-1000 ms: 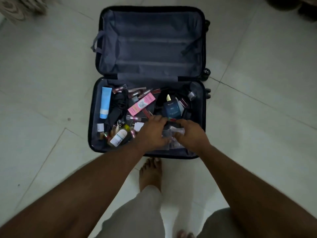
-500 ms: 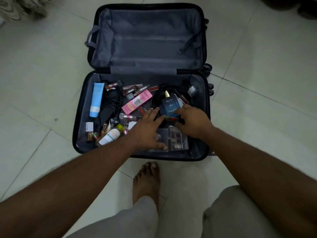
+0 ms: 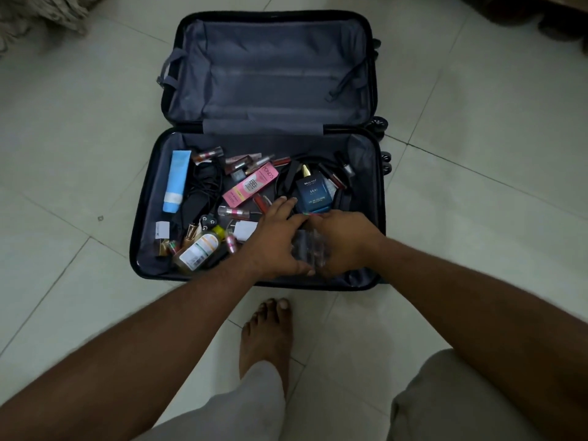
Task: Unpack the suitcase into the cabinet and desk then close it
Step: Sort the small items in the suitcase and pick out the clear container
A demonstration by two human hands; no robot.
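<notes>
A dark suitcase [image 3: 146, 218] lies open on the tiled floor, its grey-lined lid [image 3: 273, 71] flat and bare. The near half holds several toiletries: a blue tube [image 3: 176, 179], a pink box [image 3: 251, 185], a blue cologne box [image 3: 313, 193], a white-labelled bottle [image 3: 199, 251], black cables [image 3: 203, 186]. My left hand [image 3: 275, 240] and my right hand [image 3: 345, 240] meet at the near right of the case. Both grip a clear plastic case [image 3: 308, 248] between them, left thumb on its near edge.
My bare foot [image 3: 265, 332] stands on the floor tiles [image 3: 79, 297] just before the suitcase's near rim. The suitcase wheels [image 3: 380, 124] stick out on the right. A pale fabric heap [image 3: 35, 14] lies at the far left corner.
My right hand has come back from the cologne box to the clear plastic case. Both hands now close round it from either side and it sits tilted up between them.
</notes>
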